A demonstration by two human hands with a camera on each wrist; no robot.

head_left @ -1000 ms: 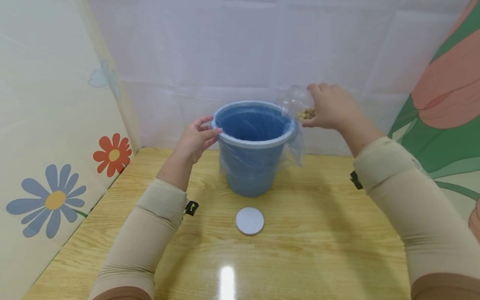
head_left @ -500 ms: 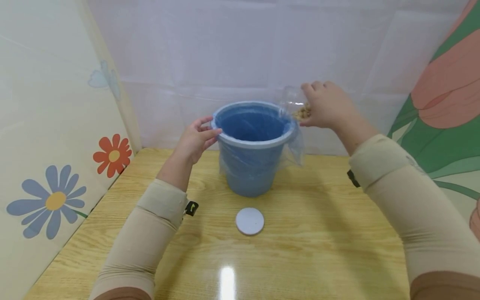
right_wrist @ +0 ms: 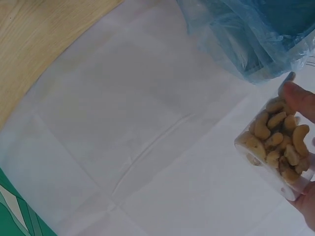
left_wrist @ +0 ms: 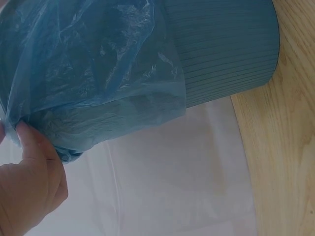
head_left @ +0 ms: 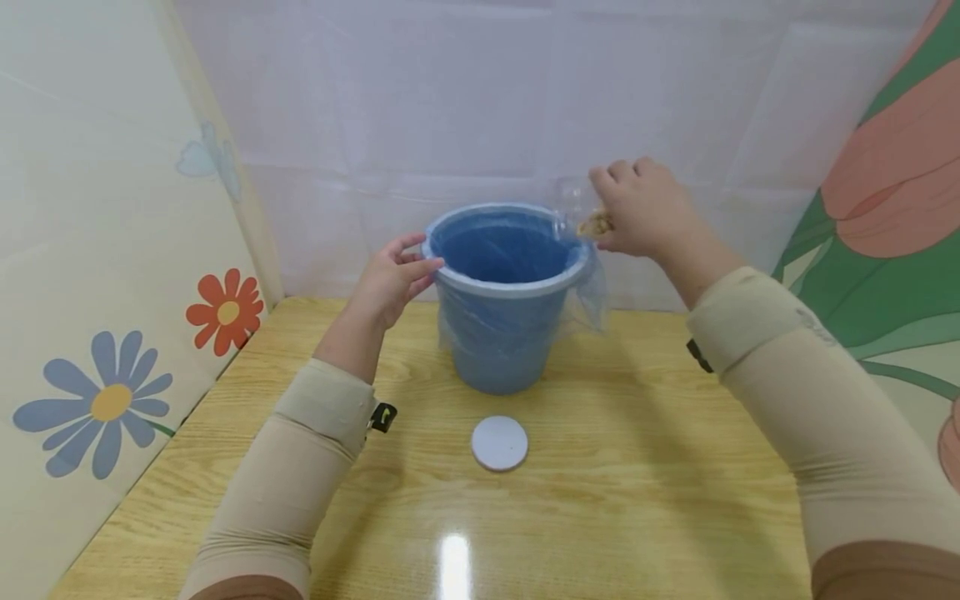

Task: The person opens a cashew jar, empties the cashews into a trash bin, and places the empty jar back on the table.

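My left hand [head_left: 390,279] grips the left rim of a blue bin [head_left: 502,350], thumb on the near side. A thin blue plastic bag [left_wrist: 113,64] lines the bin and hangs over its outside; in the left wrist view my thumb presses on it. My right hand [head_left: 645,208] holds a clear jar [head_left: 568,204] tilted on its side, its mouth at the bin's right rim. Cashew nuts [right_wrist: 280,137] lie inside the jar, toward its base. On the table in front of the bin lies a round white lid [head_left: 499,442].
The bin stands on a wood-grain table [head_left: 600,500] near a white cloth backdrop [head_left: 450,100]. Flower-printed panels rise at the left and right. Some loose bag plastic [head_left: 592,292] hangs off the bin's right side.
My right hand has moved a little to the left with the tilted jar, bringing its mouth over the bin's right rim. The left hand, bin and lid have stayed put.
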